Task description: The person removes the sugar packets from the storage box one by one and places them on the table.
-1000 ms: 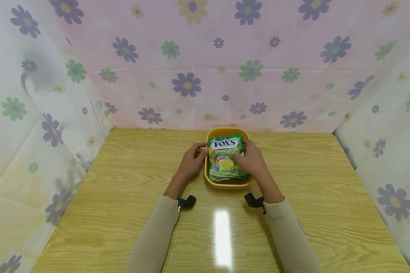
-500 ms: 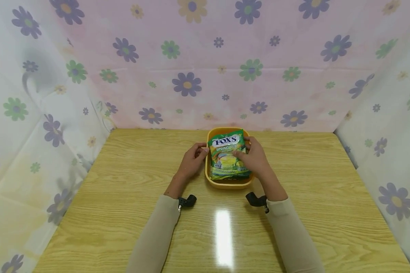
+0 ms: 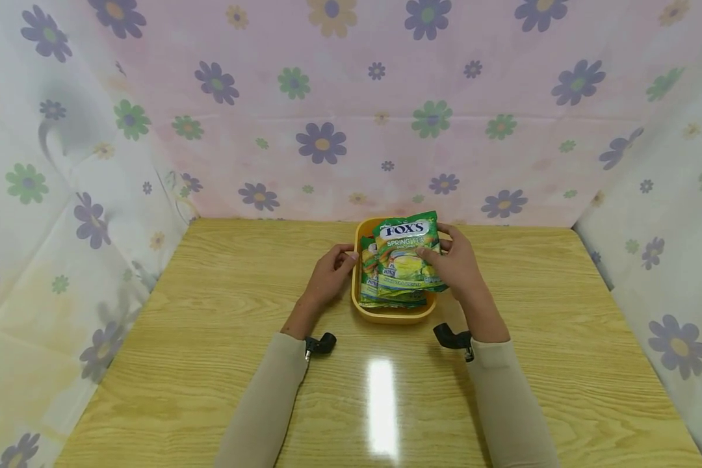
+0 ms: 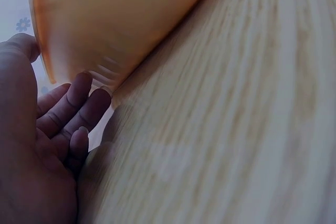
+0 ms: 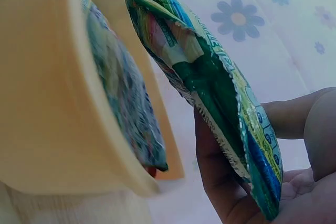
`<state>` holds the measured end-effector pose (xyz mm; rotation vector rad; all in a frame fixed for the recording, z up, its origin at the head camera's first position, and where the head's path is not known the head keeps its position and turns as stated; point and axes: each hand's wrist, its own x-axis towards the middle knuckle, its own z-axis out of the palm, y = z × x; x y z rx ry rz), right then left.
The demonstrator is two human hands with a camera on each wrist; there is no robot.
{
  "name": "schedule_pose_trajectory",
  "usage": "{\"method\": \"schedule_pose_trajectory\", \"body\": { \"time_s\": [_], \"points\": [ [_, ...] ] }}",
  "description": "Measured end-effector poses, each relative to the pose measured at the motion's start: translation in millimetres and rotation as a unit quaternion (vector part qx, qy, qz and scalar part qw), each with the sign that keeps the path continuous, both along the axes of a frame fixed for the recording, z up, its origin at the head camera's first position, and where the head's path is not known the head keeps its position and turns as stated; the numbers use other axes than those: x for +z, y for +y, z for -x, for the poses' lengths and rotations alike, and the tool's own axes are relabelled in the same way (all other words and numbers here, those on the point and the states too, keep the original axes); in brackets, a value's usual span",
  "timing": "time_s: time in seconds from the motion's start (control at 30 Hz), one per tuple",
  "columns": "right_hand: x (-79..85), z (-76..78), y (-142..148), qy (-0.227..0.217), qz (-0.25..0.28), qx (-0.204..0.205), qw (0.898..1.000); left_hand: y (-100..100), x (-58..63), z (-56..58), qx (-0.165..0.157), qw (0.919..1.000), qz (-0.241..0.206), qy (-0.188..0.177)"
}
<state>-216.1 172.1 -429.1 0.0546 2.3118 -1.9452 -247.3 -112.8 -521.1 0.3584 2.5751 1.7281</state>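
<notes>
Head view has the green Fox's pack (image 3: 402, 263) raised and shifted to my right from where it lay half a second ago, baring more of another green pack (image 3: 368, 284) under it in the yellow tub (image 3: 393, 319). My right hand (image 3: 463, 268) has gone with it, fingers clamped on the Fox's pack by its right edge, thumb across the front and the rest behind; the right wrist view shows a gap between that pack and the one inside. My left hand (image 3: 325, 276) stays put, fingers loosely bent at the tub's outer wall, thumb apart from them at the rim. The tub stands near the back of the counter (image 3: 561, 325).
</notes>
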Motion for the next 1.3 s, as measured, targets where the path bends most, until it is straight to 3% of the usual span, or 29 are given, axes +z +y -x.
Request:
{"method": "schedule_pose_trajectory", "body": {
  "time_s": [0.63,1.03,1.3],
  "points": [
    [3.5,1.8,52,0.024,0.017,-0.074,0.997,-1,-0.3,1.0,0.004,1.0,0.005,-0.005],
    [-13.5,6.2,85,-0.017,0.081,-0.126,0.989,-1,1.1,-1.7,-0.002,1.0,0.003,-0.002],
    [-22.5,6.2,106,-0.028,0.137,-0.139,0.98,0,-1.6,0.7,0.0,1.0,0.007,0.002]
  ]
}}
